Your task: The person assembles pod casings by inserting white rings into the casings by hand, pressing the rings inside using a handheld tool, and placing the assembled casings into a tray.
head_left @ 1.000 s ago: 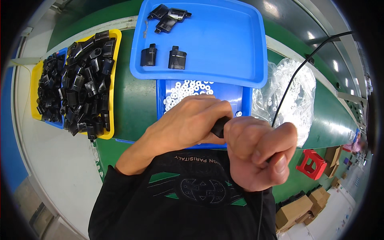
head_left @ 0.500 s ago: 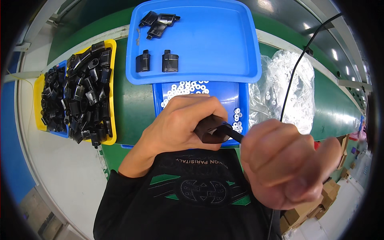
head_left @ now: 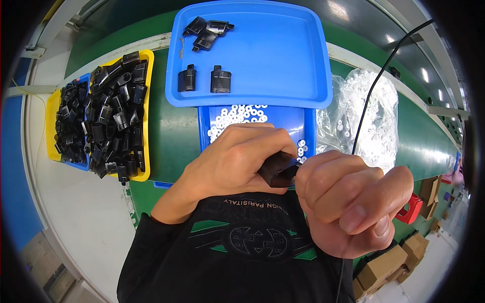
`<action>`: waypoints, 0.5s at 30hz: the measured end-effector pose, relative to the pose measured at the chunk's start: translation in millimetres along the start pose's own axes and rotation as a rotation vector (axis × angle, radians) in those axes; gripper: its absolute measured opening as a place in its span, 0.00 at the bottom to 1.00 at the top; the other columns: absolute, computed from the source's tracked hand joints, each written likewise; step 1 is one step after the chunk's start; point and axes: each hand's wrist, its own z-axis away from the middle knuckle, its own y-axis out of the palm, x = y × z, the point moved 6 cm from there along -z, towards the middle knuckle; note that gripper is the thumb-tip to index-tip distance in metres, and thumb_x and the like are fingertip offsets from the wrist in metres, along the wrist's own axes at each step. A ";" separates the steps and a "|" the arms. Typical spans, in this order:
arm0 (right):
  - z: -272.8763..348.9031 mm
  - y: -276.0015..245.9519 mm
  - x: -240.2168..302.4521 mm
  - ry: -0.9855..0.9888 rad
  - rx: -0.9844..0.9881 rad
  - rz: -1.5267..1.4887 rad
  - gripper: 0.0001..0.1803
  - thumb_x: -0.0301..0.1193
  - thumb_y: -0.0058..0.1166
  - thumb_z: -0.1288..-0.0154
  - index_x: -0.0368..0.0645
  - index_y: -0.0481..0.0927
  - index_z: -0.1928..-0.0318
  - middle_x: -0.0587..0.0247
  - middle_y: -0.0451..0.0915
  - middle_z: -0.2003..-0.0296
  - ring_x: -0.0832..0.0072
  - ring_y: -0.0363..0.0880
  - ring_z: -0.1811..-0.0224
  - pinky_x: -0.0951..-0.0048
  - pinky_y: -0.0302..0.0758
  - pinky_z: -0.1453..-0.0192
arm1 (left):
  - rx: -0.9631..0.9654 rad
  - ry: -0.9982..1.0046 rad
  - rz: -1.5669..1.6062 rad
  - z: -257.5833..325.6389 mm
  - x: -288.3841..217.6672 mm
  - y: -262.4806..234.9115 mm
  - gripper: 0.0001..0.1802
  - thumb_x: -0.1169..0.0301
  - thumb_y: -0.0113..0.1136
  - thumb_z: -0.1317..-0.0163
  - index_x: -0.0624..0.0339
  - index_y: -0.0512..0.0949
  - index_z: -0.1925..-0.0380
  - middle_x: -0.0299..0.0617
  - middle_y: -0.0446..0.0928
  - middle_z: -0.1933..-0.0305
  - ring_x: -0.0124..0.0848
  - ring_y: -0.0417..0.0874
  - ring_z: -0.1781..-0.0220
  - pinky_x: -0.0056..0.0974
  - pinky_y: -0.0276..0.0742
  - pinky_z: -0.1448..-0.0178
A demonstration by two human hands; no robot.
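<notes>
My left hand point(head_left: 237, 159) is wrapped round a dark, glossy plastic casing point(head_left: 281, 171), held tilted in front of my chest. Just to its right, my right hand point(head_left: 348, 204) is closed in a fist against the casing's end; its fingers hide what they grip. Beyond both hands, a light-blue tray point(head_left: 280, 55) holds two black casings with short necks standing apart, such as this upright casing point(head_left: 221, 81), and a small pile of casings point(head_left: 206, 35). Under that tray's near edge, a darker blue tray point(head_left: 309, 121) contains many small white rings point(head_left: 237, 116).
At the left, a yellow tray point(head_left: 146, 106) and a blue tray point(head_left: 86, 81) are heaped with black casings. A clear plastic bag point(head_left: 371, 116) of white pieces lies right of the trays. A black cord point(head_left: 368, 96) hangs down behind my right hand. Cardboard boxes point(head_left: 386, 267) stand lower right.
My right hand has moved slightly left, against the casing, covering the dark narrow part that showed between the hands. The left hand still grips the casing, shifted slightly right in view.
</notes>
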 end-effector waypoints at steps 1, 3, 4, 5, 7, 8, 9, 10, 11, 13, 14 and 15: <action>-2.8 -1.6 -3.0 -0.004 0.002 -0.011 0.12 0.38 0.41 0.27 0.43 0.65 0.64 0.65 0.64 0.90 0.76 0.54 0.93 0.72 0.54 0.87 | 0.004 -0.001 0.002 -0.3 -0.1 0.1 0.20 0.73 0.75 0.62 0.60 0.74 0.69 0.44 0.74 0.75 0.44 0.78 0.72 0.41 0.71 0.69; 1.0 4.1 -1.5 -0.011 0.004 -0.031 0.12 0.39 0.41 0.27 0.43 0.65 0.64 0.65 0.64 0.90 0.76 0.54 0.93 0.72 0.54 0.87 | 0.006 0.009 -0.002 -0.6 -0.7 0.2 0.21 0.72 0.75 0.62 0.60 0.74 0.69 0.44 0.74 0.75 0.44 0.78 0.72 0.41 0.72 0.68; 0.2 3.9 -2.1 -0.014 0.004 -0.040 0.13 0.39 0.41 0.27 0.43 0.65 0.64 0.65 0.64 0.90 0.76 0.54 0.93 0.72 0.54 0.87 | 0.010 0.017 -0.005 -0.8 -1.7 0.4 0.21 0.72 0.75 0.62 0.60 0.74 0.69 0.44 0.74 0.75 0.44 0.78 0.72 0.42 0.72 0.68; -2.5 0.7 -3.5 -0.017 0.004 -0.049 0.13 0.39 0.41 0.27 0.42 0.65 0.64 0.65 0.65 0.90 0.76 0.54 0.93 0.72 0.54 0.87 | 0.010 0.019 -0.005 -1.2 -3.3 -0.1 0.21 0.72 0.75 0.62 0.60 0.74 0.69 0.44 0.74 0.75 0.44 0.78 0.72 0.42 0.72 0.68; -2.1 -2.3 -6.2 -0.018 0.004 -0.066 0.13 0.39 0.42 0.27 0.42 0.66 0.64 0.64 0.65 0.90 0.76 0.54 0.93 0.71 0.53 0.88 | 0.018 0.006 -0.002 -0.6 -2.7 0.1 0.22 0.70 0.76 0.62 0.60 0.74 0.68 0.44 0.74 0.75 0.45 0.78 0.71 0.42 0.72 0.68; -0.6 -2.4 -6.8 -0.019 0.003 -0.073 0.13 0.39 0.42 0.27 0.42 0.66 0.64 0.64 0.65 0.90 0.76 0.54 0.93 0.71 0.53 0.88 | 0.018 0.007 0.001 -0.2 -1.7 0.8 0.22 0.70 0.76 0.62 0.60 0.74 0.68 0.44 0.74 0.75 0.45 0.78 0.71 0.42 0.72 0.68; -0.6 -0.9 -9.1 -0.019 0.004 -0.071 0.13 0.39 0.42 0.27 0.42 0.66 0.64 0.64 0.65 0.90 0.76 0.54 0.93 0.71 0.53 0.88 | 0.003 0.034 -0.031 -1.0 -4.4 0.6 0.22 0.69 0.76 0.62 0.61 0.74 0.68 0.45 0.74 0.75 0.46 0.78 0.71 0.42 0.72 0.68; 0.0 -0.5 -10.5 -0.054 -0.017 -0.027 0.16 0.41 0.40 0.27 0.41 0.66 0.65 0.65 0.65 0.90 0.76 0.55 0.93 0.71 0.52 0.88 | -0.012 0.061 -0.062 -1.5 -7.0 0.3 0.22 0.69 0.76 0.62 0.61 0.74 0.69 0.45 0.74 0.75 0.46 0.78 0.71 0.42 0.72 0.68; 1.0 -0.6 -10.6 -0.089 -0.039 0.017 0.18 0.43 0.39 0.26 0.41 0.66 0.65 0.65 0.65 0.89 0.76 0.55 0.93 0.71 0.52 0.88 | -0.010 0.063 -0.059 -2.4 -7.1 0.5 0.22 0.69 0.76 0.62 0.61 0.74 0.69 0.45 0.74 0.75 0.46 0.78 0.71 0.42 0.72 0.68; 3.4 -8.7 -14.0 -0.009 -0.018 0.004 0.21 0.43 0.40 0.31 0.35 0.72 0.68 0.62 0.67 0.88 0.72 0.59 0.91 0.70 0.54 0.85 | -0.027 0.049 -0.097 -4.7 -5.0 -0.2 0.21 0.67 0.76 0.61 0.62 0.74 0.70 0.46 0.74 0.76 0.47 0.77 0.72 0.43 0.72 0.68; 5.1 -10.9 -18.5 0.075 -0.001 -0.005 0.25 0.42 0.40 0.35 0.30 0.78 0.71 0.58 0.69 0.87 0.69 0.64 0.88 0.69 0.57 0.83 | -0.028 0.047 -0.107 -2.7 -3.0 -1.0 0.21 0.67 0.76 0.61 0.62 0.74 0.70 0.46 0.74 0.76 0.47 0.77 0.72 0.43 0.72 0.68; 12.2 -7.9 -25.2 0.110 -0.203 -0.002 0.26 0.44 0.39 0.34 0.32 0.79 0.72 0.60 0.68 0.87 0.69 0.66 0.86 0.69 0.58 0.82 | -0.009 0.036 -0.108 0.8 4.5 -1.5 0.21 0.67 0.76 0.61 0.62 0.74 0.70 0.46 0.74 0.76 0.47 0.77 0.72 0.43 0.72 0.69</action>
